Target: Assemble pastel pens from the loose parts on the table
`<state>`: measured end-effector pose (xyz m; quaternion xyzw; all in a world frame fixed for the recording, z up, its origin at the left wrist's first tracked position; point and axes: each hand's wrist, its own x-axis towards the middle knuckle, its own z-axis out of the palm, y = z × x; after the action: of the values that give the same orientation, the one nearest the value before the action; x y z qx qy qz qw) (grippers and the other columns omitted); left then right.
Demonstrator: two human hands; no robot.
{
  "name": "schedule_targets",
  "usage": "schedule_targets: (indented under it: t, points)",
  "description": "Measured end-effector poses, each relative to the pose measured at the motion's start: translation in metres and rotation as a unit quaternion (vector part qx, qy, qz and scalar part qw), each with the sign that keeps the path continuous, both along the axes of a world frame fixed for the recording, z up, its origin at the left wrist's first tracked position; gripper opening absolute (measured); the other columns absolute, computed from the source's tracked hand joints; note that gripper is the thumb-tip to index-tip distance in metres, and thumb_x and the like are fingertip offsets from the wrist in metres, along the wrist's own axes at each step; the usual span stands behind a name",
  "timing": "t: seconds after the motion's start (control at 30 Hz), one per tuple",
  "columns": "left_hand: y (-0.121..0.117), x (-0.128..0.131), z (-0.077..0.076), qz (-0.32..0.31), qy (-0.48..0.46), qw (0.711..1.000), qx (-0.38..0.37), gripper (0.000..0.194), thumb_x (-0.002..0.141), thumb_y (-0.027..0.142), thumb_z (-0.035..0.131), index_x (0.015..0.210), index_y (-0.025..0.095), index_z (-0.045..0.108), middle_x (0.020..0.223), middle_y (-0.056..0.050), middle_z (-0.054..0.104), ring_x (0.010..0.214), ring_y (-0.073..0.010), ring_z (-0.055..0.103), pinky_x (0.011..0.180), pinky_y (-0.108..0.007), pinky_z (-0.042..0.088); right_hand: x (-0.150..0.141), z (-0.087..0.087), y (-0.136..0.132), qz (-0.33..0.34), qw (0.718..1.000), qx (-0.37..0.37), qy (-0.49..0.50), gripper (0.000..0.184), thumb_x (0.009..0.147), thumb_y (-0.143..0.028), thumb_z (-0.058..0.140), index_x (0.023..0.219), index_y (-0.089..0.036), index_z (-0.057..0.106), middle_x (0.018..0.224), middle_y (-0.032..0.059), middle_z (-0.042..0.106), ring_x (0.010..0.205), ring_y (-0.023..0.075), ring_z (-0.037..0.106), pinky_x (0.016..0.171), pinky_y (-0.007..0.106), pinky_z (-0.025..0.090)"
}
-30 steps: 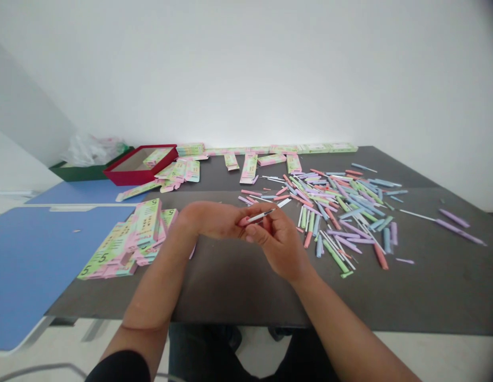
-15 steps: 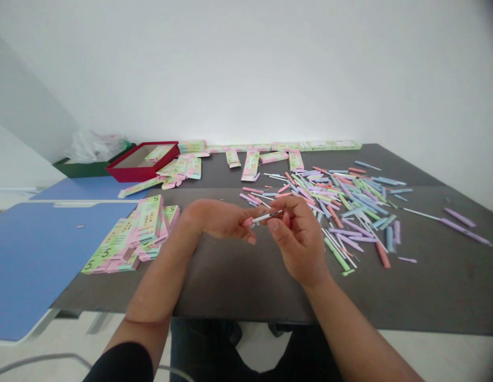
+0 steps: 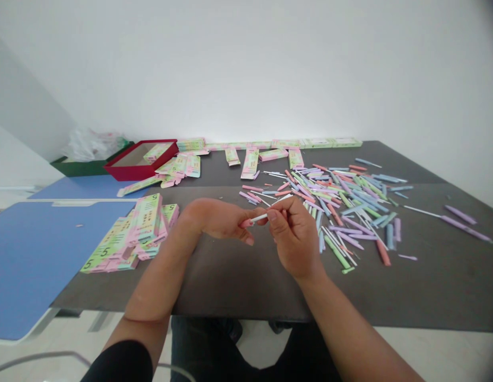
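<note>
Pinched in the fingers of the left hand [image 3: 225, 219] and right hand [image 3: 296, 237], a pink-and-white pen [image 3: 258, 218] bridges them above the near tabletop [image 3: 230, 281].
A loosened pinch could drop it, perhaps rolling right into the scattered pens [image 3: 334, 214]; cartons [image 3: 147, 218] lie left.

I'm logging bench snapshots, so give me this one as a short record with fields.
left hand: grips the pink end of a pink-and-white stick
right hand: fingers at the stick's white end
right of hands: pile of coloured tubes and white rods
left of hands: stacked cartons marked 5
back left: red box holding a carton; green box bearing a plastic bag
surface: dark table
</note>
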<state>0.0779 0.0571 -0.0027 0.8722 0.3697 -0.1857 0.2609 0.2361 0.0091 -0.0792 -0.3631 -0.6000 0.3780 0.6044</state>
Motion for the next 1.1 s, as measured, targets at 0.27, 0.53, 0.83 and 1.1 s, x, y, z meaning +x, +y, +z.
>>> schedule_targets:
  t: [0.27, 0.53, 0.83, 1.1]
  points:
    - [-0.004, -0.004, 0.008, -0.008, -0.018, 1.000, 0.005, 0.066, 0.088, 0.035, 0.051, 0.145, 0.022, 0.021, 0.078, 0.004, 0.068, 0.067, -0.0152, 0.057, 0.059, -0.022, 0.035, 0.007, -0.003, -0.003, 0.059, 0.998, 0.026, 0.009, 0.026, 0.083, -0.035, 0.060, 0.104, -0.024, 0.052, 0.081, 0.0000, 0.060, 0.066, 0.0133, 0.054, 0.057, 0.025, 0.040]
    - [-0.004, -0.008, 0.009, 0.004, 0.022, 1.000, 0.021, 0.071, 0.088, 0.042, 0.047, 0.147, 0.017, 0.016, 0.072, 0.003, 0.067, 0.058, -0.0158, 0.053, 0.054, -0.024, 0.032, 0.041, -0.010, 0.065, -0.083, 0.911, -0.054, -0.401, 0.019, 0.088, -0.031, 0.046, 0.084, -0.018, 0.060, 0.076, 0.0044, 0.063, 0.071, 0.0172, 0.056, 0.064, 0.027, 0.039]
    - [-0.001, -0.013, 0.005, 0.025, -0.004, 0.999, 0.020, 0.069, 0.086, 0.043, 0.050, 0.144, 0.016, 0.025, 0.077, 0.001, 0.070, 0.062, -0.0168, 0.056, 0.057, -0.024, 0.035, 0.004, -0.046, 0.122, 0.032, 0.770, -0.175, -0.612, 0.028, 0.079, -0.033, 0.059, 0.088, -0.008, 0.069, 0.101, 0.0225, 0.068, 0.095, 0.0282, 0.064, 0.075, 0.030, 0.045]
    - [-0.002, -0.017, 0.005, 0.020, -0.022, 0.999, 0.017, 0.061, 0.085, 0.043, 0.050, 0.139, 0.018, 0.035, 0.074, 0.003, 0.069, 0.060, -0.0162, 0.057, 0.056, -0.024, 0.035, -0.009, -0.048, 0.126, 0.063, 0.796, -0.149, -0.583, 0.016, 0.080, -0.018, 0.058, 0.073, -0.008, 0.069, 0.090, 0.0159, 0.070, 0.095, 0.0231, 0.064, 0.079, 0.029, 0.043]
